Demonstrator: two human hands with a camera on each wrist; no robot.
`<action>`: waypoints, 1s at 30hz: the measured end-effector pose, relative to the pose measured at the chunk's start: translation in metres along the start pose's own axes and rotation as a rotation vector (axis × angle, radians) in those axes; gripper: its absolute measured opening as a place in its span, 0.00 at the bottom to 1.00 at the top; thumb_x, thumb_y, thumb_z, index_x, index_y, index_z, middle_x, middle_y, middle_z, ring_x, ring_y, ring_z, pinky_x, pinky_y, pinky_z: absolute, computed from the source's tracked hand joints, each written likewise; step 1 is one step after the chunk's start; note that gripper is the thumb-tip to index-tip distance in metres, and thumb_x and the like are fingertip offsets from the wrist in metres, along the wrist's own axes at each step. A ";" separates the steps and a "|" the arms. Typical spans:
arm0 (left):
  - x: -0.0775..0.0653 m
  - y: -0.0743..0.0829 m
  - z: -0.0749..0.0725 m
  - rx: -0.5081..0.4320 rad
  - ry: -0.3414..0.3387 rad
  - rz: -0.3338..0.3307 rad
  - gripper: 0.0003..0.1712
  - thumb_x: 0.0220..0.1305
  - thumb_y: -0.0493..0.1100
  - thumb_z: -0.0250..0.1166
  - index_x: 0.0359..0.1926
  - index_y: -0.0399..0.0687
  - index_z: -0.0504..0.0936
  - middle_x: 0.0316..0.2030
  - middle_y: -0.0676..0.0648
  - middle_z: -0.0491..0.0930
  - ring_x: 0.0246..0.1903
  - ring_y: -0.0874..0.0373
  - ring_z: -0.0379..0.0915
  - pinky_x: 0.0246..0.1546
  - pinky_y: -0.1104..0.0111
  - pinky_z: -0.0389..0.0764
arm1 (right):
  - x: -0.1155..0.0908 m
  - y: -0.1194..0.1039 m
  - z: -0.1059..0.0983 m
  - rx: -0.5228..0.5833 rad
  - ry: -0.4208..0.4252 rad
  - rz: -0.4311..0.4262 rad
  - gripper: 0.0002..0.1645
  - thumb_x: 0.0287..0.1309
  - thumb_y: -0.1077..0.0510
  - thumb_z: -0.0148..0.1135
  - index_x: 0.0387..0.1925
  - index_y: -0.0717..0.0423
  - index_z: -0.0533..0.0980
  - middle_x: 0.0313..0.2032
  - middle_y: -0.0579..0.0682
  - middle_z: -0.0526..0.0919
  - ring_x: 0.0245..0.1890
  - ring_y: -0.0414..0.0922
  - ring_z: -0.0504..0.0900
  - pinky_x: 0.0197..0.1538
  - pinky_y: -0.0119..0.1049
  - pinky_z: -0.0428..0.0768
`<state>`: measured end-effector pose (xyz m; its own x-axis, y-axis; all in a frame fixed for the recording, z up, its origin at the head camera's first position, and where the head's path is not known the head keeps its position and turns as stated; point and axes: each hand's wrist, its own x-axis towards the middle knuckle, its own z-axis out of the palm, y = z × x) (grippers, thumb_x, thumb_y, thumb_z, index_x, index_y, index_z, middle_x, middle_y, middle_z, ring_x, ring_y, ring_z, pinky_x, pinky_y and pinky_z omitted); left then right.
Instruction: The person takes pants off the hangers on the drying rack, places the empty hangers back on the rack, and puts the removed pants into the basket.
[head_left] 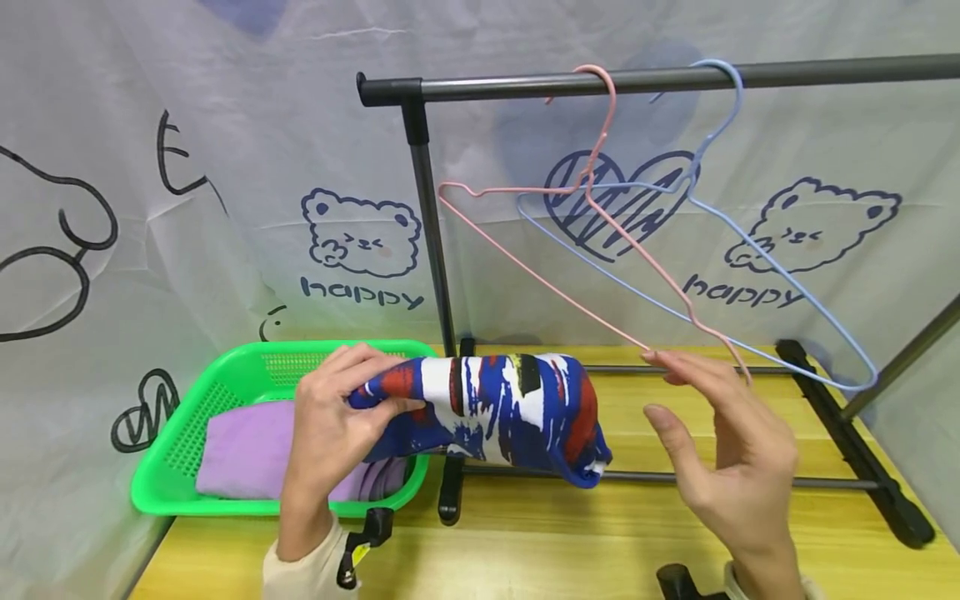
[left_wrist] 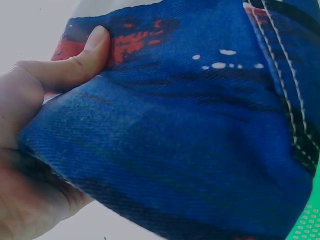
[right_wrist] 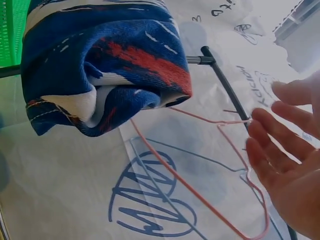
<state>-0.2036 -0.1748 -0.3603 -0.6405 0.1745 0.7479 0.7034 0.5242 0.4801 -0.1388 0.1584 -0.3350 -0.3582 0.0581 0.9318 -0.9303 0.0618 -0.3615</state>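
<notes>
A folded blue garment (head_left: 495, 408) with red, white, black and yellow patches hangs in the air over the table. My left hand (head_left: 337, 417) pinches its left end, thumb on the near face. In the left wrist view the cloth (left_wrist: 170, 125) looks like twill with double white stitching; the fingers behind it are partly hidden. My right hand (head_left: 738, 458) is off to the right of the garment, fingers extended and holding nothing. The right wrist view shows the garment's bunched far end (right_wrist: 110, 75), with the right hand (right_wrist: 290, 145) apart from it.
A green basket (head_left: 153, 467) holding folded purple cloth (head_left: 247, 450) stands at left. Behind the hands, a pink hanger (head_left: 525, 262) and a blue hanger (head_left: 795, 287) hang from a dark rack's rail (head_left: 502, 86). The rack's feet stand on the wooden table (head_left: 525, 550).
</notes>
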 end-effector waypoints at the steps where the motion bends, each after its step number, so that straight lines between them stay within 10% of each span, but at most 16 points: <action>1: 0.000 0.000 0.000 0.000 -0.005 -0.002 0.22 0.38 0.30 0.85 0.39 0.44 0.92 0.37 0.52 0.87 0.39 0.57 0.77 0.40 0.66 0.77 | 0.000 0.000 0.000 -0.027 -0.044 0.023 0.21 0.59 0.73 0.68 0.50 0.86 0.75 0.51 0.71 0.83 0.54 0.54 0.82 0.59 0.35 0.78; 10: 0.000 0.000 0.003 0.003 -0.035 0.021 0.23 0.36 0.32 0.87 0.39 0.45 0.92 0.38 0.54 0.87 0.40 0.58 0.79 0.42 0.68 0.77 | -0.017 0.019 -0.002 -0.356 -0.381 0.245 0.41 0.50 0.66 0.78 0.67 0.57 0.75 0.63 0.53 0.79 0.65 0.49 0.76 0.68 0.35 0.72; 18: 0.002 0.001 0.012 -0.016 -0.073 0.041 0.20 0.39 0.32 0.86 0.38 0.47 0.92 0.35 0.56 0.87 0.37 0.59 0.78 0.38 0.64 0.78 | -0.025 0.035 0.005 -0.369 -0.564 0.370 0.53 0.48 0.59 0.82 0.74 0.48 0.67 0.72 0.50 0.70 0.70 0.54 0.71 0.57 0.49 0.82; 30: 0.001 0.006 0.024 0.012 -0.117 0.037 0.21 0.37 0.34 0.87 0.38 0.45 0.91 0.35 0.54 0.86 0.38 0.58 0.79 0.40 0.61 0.80 | -0.008 0.046 0.006 -0.439 -0.813 0.391 0.47 0.54 0.47 0.79 0.73 0.46 0.69 0.65 0.50 0.77 0.57 0.49 0.80 0.47 0.43 0.85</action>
<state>-0.2076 -0.1513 -0.3674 -0.6466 0.2897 0.7057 0.7238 0.5252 0.4476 -0.1791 0.1553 -0.3586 -0.7300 -0.5356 0.4246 -0.6832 0.5555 -0.4740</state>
